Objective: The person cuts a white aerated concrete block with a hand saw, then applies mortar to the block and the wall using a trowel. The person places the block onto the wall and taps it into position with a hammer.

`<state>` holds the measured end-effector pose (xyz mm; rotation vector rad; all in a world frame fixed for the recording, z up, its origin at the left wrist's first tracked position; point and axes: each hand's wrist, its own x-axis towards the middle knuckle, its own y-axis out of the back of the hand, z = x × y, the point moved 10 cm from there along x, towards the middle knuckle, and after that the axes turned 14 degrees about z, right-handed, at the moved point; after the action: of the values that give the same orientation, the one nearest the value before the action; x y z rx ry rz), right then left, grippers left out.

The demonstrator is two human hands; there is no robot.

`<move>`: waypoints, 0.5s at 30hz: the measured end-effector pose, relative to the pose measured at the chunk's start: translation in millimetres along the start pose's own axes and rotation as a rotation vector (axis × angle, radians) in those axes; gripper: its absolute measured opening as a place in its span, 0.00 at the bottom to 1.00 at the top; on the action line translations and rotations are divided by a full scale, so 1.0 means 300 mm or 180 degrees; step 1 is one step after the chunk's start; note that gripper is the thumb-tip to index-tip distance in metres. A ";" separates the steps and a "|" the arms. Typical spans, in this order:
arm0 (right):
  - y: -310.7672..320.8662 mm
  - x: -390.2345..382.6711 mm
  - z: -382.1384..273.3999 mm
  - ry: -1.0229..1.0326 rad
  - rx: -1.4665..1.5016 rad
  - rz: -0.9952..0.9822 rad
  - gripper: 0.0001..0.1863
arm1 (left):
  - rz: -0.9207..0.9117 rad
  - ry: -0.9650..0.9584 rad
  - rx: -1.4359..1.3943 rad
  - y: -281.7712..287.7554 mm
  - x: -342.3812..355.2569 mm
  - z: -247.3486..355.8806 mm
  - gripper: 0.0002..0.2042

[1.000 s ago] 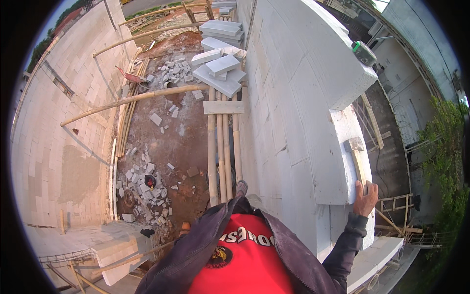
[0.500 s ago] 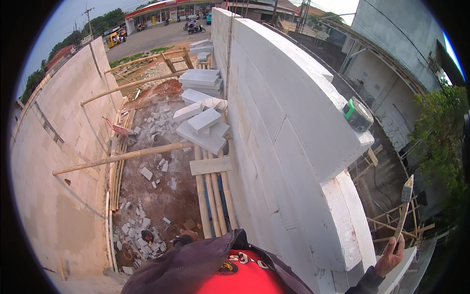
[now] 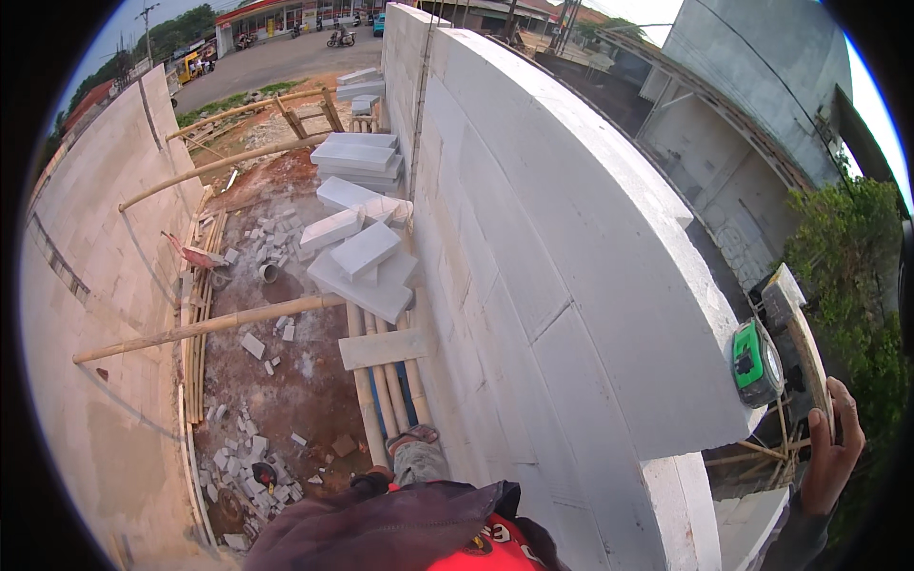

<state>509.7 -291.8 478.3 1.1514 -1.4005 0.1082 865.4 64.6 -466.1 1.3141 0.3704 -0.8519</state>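
Right hand [image 3: 830, 455], lower right: fingers wrapped round the flat wooden handle of a hammer-like tool [image 3: 809, 357], blunt, pale-crusted head uppermost. Beside it, rounded green-and-black tape measure [image 3: 757, 364] on a smooth white block wall [image 3: 571, 257]. Left hand [image 3: 380, 472], lower centre, partly hidden; grip cannot be told. Beyond, upper centre-left: slabby pale blocks [image 3: 367, 249], stacked askew.

Tan handle [image 3: 811, 366], green-black tape measure [image 3: 752, 356]

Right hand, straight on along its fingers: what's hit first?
Past the wooden-handled tool in the right hand, probably the leafy tree; the tape measure sits left of that line. Depth is unclear.
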 end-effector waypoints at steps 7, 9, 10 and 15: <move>-0.726 0.387 -0.305 0.0052 0.0376 -0.1030 0.20 | 0.0152 -0.0753 0.0690 0.232 0.373 0.059 0.26; -0.964 0.517 -0.401 0.0155 0.0369 -0.1164 0.20 | 0.0472 -0.1185 0.1015 0.376 0.469 0.090 0.25; -1.083 0.577 -0.446 0.0177 0.0090 -0.1218 0.20 | 0.0475 -0.0858 0.0633 0.452 0.504 0.112 0.24; -1.580 0.868 -0.600 0.0908 0.0453 -0.0591 0.20 | 0.0805 -0.0450 0.0149 0.603 0.699 0.046 0.21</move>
<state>1018.1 -549.4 463.9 1.3220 -1.0427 0.2336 1130.6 -15.3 -480.1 1.3033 0.0709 -0.7379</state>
